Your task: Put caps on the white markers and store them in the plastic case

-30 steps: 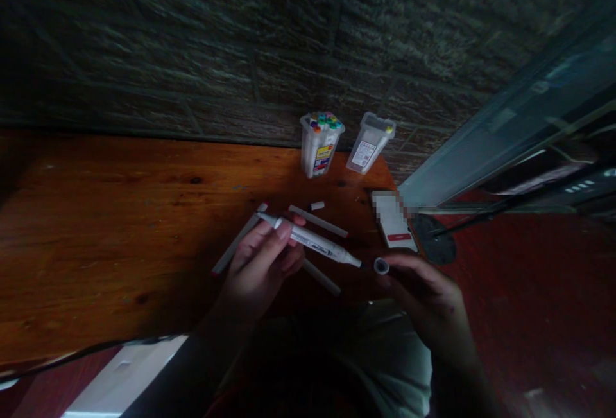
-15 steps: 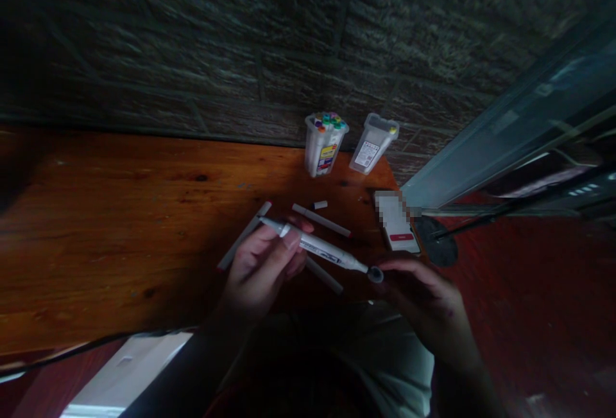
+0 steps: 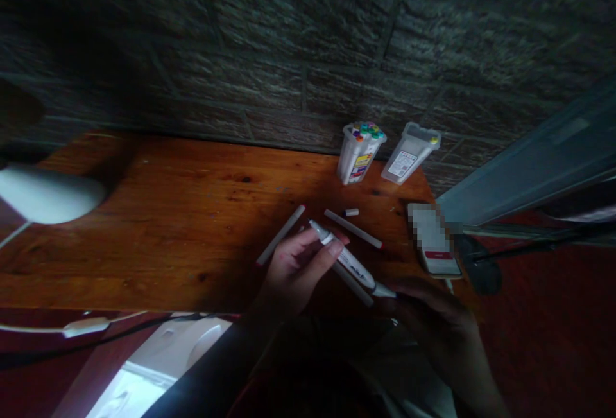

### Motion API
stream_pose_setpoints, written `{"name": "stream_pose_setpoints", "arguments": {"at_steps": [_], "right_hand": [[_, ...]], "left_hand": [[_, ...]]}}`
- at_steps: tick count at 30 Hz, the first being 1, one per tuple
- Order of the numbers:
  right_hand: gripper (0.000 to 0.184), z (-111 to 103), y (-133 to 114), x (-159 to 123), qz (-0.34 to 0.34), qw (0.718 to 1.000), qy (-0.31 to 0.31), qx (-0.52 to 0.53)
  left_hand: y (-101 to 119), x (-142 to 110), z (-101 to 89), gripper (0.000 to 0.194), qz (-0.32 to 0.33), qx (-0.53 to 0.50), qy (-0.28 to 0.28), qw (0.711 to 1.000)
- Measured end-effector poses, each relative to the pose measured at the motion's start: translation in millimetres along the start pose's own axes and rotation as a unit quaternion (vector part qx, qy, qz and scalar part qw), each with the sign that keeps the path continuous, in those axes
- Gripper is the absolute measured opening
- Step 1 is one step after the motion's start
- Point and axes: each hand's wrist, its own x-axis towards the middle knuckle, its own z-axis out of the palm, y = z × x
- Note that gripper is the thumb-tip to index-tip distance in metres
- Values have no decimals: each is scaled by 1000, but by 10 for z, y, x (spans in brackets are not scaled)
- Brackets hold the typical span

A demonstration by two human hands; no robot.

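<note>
My left hand is closed round a white marker, its thumb pressed on the barrel. The marker slants down to the right, both narrow ends uncapped. My right hand, in deep shadow, has its fingers pinched close to the marker's dark lower tip; the marker cap seen there half a second ago is hard to make out now. Under and around the left hand lie a marker with red ends, another red-ended marker, a third pale marker and a loose cap.
A clear case full of colourful markers stands by the stone wall, beside a second clear case holding a yellow-ended marker. A phone rests near the table's right edge. A white lamp is at the left of the wooden table.
The view has swung left, bringing the lamp in. The marker tilts more steeply, and its lower end has come closer to my right fingers. The cap there has dropped out of clear sight.
</note>
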Motion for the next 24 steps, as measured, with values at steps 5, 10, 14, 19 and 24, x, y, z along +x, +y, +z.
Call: {"name": "stream_pose_setpoints", "arguments": {"at_steps": [5, 10, 14, 19, 24], "right_hand": [[17, 278, 36, -106, 77, 995, 7, 70], [26, 401, 24, -169, 47, 998, -42, 27], [32, 290, 102, -136, 36, 997, -39, -55], [32, -65, 280, -33, 50, 989, 74, -115], [34, -318, 406, 4, 53, 986, 119, -107]], "left_hand": [[-19, 0, 17, 18, -18, 21, -9, 1000], [-124, -56, 90, 21, -67, 108, -55, 990], [-125, 35, 70, 26, -44, 166, -165, 971], [7, 680, -21, 26, 102, 451, -152, 873], [-202, 1358, 91, 8, 106, 581, -191, 784]]}}
